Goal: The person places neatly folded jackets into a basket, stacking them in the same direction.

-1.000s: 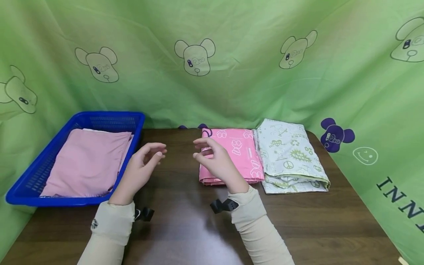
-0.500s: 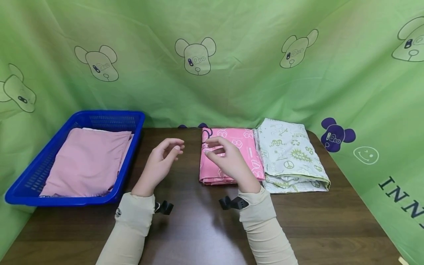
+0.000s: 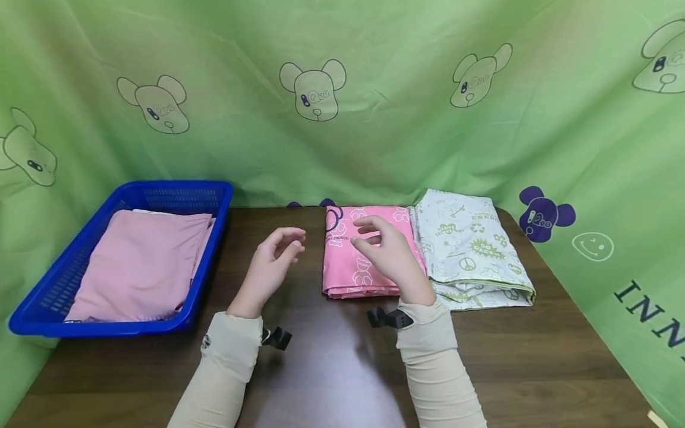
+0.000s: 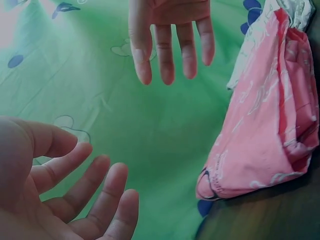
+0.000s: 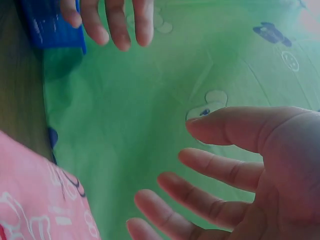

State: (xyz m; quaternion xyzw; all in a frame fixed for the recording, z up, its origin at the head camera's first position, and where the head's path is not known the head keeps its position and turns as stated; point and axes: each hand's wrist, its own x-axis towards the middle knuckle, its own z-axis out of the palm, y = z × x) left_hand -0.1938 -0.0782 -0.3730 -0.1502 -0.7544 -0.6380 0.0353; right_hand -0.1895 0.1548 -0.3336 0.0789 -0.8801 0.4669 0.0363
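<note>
My left hand (image 3: 271,264) hovers over the table between the blue basket and a folded pink cloth, its fingers relaxed and holding nothing. To its right my right hand (image 3: 390,252) is held above the folded pink cloth (image 3: 342,267), which has white printed figures and lies flat near the back of the table. In the left wrist view the left fingers (image 4: 115,185) spread loosely, with the pink cloth (image 4: 255,130) off to the right. The right wrist view shows the right fingers (image 5: 215,205) apart and bare. Beside the pink cloth lies a folded white cloth (image 3: 471,238) with green print.
A blue plastic basket (image 3: 206,261) stands at the left of the brown wooden table (image 3: 321,368), holding a folded light pink cloth (image 3: 141,267). A green curtain (image 3: 230,71) with printed bear heads hangs behind the table and along its sides.
Both hands have moved to the right, the left one away from the basket and the right one farther over the pink cloth. The cloths and basket stay where they were.
</note>
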